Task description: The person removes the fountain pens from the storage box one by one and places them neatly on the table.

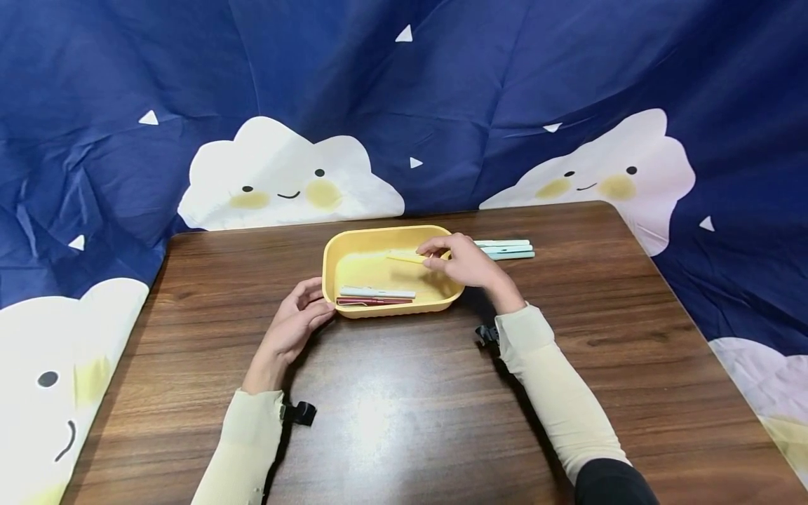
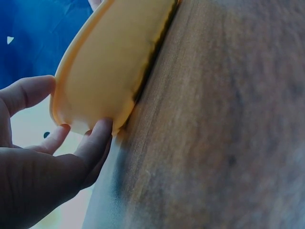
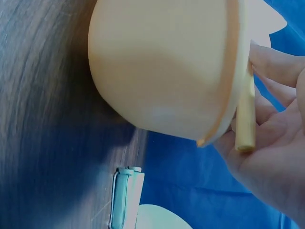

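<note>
A yellow basket (image 1: 391,313) stands on the table. My left hand (image 1: 295,321) is at its near left corner, thumb at the rim and fingertips touching the outer wall (image 2: 95,71). Over the basket's right part, my right hand (image 1: 463,261) pinches a yellow pen (image 1: 407,258) between thumb and fingers. The right wrist view shows this pen (image 3: 245,114) alongside the rim, one end toward the palm. Inside the basket, along the near wall, lie a pale pen (image 1: 377,292) and a dark red pen (image 1: 379,301), side by side.
Several pale green and teal pens (image 1: 510,250) lie together on the table just right of the basket, partly behind my right hand. The brown wooden table (image 1: 606,294) ends at the back against a blue curtain (image 1: 442,84) with white clouds.
</note>
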`<act>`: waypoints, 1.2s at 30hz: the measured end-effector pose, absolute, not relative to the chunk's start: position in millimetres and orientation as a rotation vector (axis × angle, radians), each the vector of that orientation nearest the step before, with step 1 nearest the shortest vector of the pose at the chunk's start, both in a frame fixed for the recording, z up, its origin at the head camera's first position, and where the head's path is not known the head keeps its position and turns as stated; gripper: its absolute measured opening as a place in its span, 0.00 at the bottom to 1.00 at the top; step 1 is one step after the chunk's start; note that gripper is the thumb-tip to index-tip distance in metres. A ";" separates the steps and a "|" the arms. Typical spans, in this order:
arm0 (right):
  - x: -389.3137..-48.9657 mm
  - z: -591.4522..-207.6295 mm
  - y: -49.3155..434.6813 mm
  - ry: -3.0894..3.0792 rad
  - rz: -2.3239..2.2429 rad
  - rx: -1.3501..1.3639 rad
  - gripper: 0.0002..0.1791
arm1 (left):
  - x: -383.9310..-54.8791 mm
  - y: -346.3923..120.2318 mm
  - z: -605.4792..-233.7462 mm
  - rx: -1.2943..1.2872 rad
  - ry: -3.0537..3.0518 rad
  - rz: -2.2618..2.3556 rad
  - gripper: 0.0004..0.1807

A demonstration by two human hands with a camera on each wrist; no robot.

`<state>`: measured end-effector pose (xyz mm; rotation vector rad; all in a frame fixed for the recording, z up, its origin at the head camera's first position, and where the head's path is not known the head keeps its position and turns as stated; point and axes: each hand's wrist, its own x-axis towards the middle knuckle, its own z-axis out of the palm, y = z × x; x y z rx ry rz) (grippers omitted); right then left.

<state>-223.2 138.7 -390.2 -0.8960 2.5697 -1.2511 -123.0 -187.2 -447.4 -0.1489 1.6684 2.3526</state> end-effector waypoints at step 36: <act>-226.9 -385.3 193.3 2.666 -1.148 -0.709 0.10 | -122.0 -187.2 -450.2 -0.150 1.673 2.349 0.35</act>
